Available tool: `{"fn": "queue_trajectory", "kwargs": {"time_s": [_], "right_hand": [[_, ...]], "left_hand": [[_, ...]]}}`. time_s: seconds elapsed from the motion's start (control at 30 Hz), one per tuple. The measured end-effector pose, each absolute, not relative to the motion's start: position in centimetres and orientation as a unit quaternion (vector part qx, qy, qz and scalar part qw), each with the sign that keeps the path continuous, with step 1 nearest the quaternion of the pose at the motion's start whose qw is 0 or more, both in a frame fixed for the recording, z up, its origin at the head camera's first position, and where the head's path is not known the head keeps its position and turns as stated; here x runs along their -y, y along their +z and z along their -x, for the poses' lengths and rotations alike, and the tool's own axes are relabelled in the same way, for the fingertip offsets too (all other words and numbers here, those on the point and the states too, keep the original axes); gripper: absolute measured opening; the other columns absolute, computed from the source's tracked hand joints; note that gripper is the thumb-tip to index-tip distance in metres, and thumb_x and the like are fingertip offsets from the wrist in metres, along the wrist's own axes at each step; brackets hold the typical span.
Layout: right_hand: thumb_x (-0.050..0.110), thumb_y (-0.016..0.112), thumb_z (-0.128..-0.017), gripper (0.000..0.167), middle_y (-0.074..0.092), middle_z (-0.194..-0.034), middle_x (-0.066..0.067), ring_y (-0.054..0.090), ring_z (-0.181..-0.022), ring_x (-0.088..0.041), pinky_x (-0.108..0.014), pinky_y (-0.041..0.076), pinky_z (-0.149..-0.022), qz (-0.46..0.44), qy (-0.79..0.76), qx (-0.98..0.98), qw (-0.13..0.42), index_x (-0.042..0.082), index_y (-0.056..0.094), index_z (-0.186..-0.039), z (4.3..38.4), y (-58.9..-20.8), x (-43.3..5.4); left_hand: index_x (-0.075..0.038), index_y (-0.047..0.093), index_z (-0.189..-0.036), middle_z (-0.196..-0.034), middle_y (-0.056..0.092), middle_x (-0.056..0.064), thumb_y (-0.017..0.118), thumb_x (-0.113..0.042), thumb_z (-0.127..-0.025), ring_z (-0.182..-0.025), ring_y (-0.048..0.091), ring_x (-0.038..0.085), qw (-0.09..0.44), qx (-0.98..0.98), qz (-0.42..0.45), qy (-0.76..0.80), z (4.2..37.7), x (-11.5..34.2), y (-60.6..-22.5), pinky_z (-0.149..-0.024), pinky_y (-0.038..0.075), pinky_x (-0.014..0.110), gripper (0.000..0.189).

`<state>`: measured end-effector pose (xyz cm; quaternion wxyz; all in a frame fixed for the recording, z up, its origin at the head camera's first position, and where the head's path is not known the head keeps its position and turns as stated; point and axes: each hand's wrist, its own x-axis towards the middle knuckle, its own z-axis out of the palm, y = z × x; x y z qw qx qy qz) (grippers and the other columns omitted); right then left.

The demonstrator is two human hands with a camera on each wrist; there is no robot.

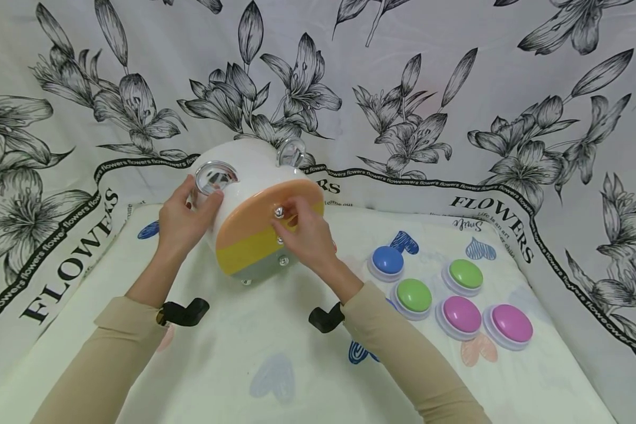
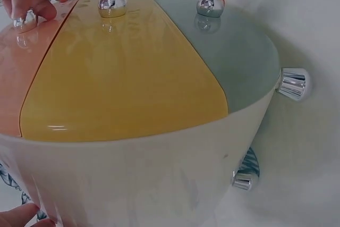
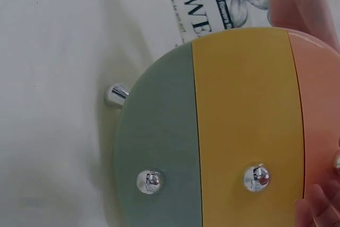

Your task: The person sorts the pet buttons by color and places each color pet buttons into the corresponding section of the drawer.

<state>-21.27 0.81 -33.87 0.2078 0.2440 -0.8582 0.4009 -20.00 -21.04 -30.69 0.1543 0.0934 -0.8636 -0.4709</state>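
Note:
A white rounded drawer box (image 1: 254, 154) stands tilted on the bed-like surface, its front striped by an orange drawer (image 1: 249, 215), a yellow drawer (image 2: 122, 78) and a green drawer (image 3: 159, 126). Each drawer has a round silver knob. My left hand (image 1: 182, 215) grips the box's left side, thumb beside a silver ring-shaped ear (image 1: 215, 176). At the front, my right hand (image 1: 310, 232) pinches the orange drawer's knob (image 1: 279, 212) between thumb and fingers. All three drawers sit flush in the front. Silver feet (image 2: 295, 84) jut from the underside.
To the right lie several dome-topped push buttons: a blue one (image 1: 387, 259), green ones (image 1: 414, 295) and pink ones (image 1: 512, 323). A flower-printed cloth (image 1: 403, 35) hangs behind. The heart-printed white cover (image 1: 217, 365) spreads beneath everything.

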Motion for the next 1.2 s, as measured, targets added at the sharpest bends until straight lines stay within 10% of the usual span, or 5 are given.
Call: {"fn": "queue_trajectory", "kwargs": {"time_s": [1.2], "right_hand": [[0.025, 0.066, -0.081, 0.024, 0.062, -0.072, 0.002, 0.053, -0.055, -0.007, -0.016, 0.037, -0.043, -0.19, 0.356, 0.887, 0.223, 0.013, 0.05, -0.093, 19.4, -33.5, -2.1]], "left_hand": [[-0.016, 0.023, -0.147, -0.153, 0.017, -0.004, 0.051, -0.054, -0.086, -0.138, 0.024, 0.026, 0.138, 0.86, -0.082, -0.484, 19.8, 21.2, -30.8, -0.099, 0.039, 0.047, 0.078]]}}
